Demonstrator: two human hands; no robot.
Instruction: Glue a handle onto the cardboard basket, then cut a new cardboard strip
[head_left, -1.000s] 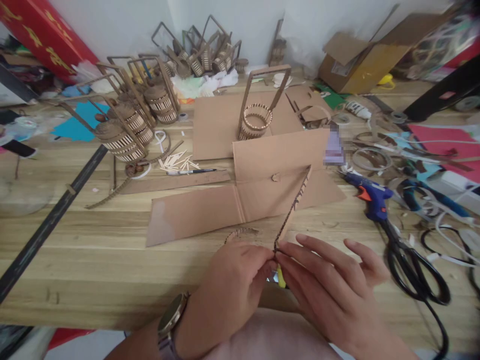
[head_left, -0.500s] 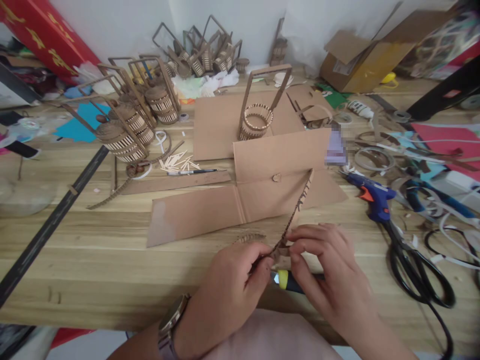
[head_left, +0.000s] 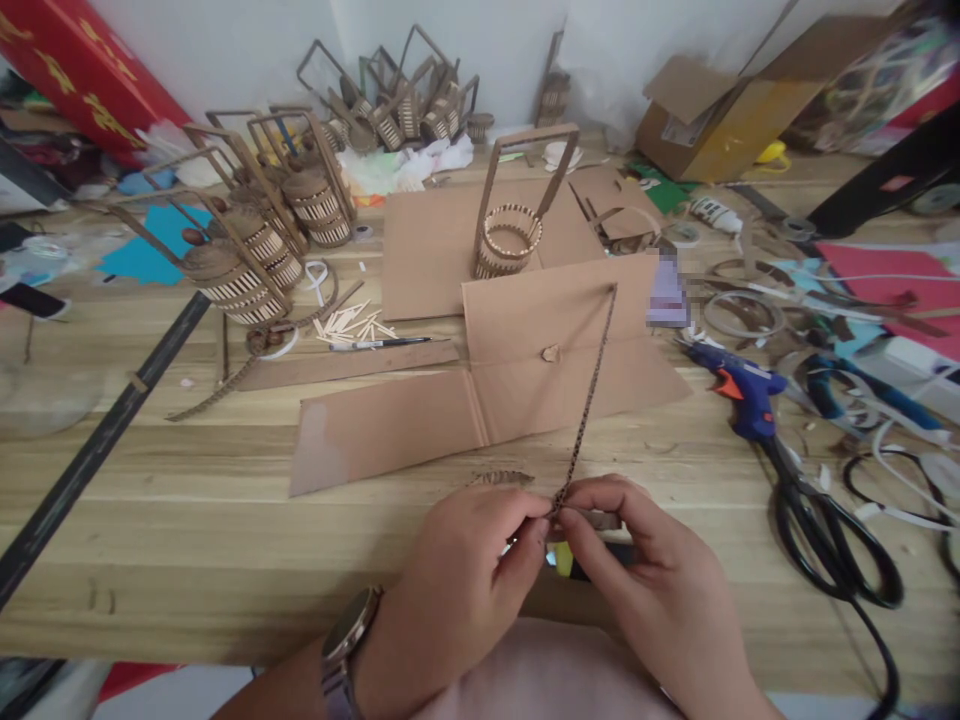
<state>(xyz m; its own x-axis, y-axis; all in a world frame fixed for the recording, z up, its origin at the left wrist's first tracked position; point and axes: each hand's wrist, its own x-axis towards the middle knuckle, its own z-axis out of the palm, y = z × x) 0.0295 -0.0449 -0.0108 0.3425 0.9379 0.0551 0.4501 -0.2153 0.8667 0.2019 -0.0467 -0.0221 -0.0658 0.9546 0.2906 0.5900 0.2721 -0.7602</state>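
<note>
My left hand [head_left: 480, 560], with a watch on its wrist, pinches the lower end of a thin corrugated cardboard strip [head_left: 590, 400]. Close beside it, my right hand [head_left: 645, 570] grips the same end between thumb and forefinger. The strip rises away from me, over the cardboard sheet [head_left: 390, 425]. Under my right hand a yellow-and-dark tool [head_left: 564, 558] lies on the table, mostly hidden. A short curled cardboard piece [head_left: 504, 479] rests just beyond my left hand. Farther off stands a small round basket [head_left: 510, 245] with a tall cardboard handle.
Several lidded baskets [head_left: 240, 275] stand at the left, near small sticks [head_left: 352, 325] and a pen [head_left: 379, 344]. To the right lie a blue glue gun [head_left: 739, 385], black scissors [head_left: 832, 540] and loose strips. A cardboard box [head_left: 705, 110] sits at the back right.
My right hand has come down and left, its fingertips now meeting my left hand's at the strip's end. The strip has turned edge-on and stands more upright. The view has shifted slightly.
</note>
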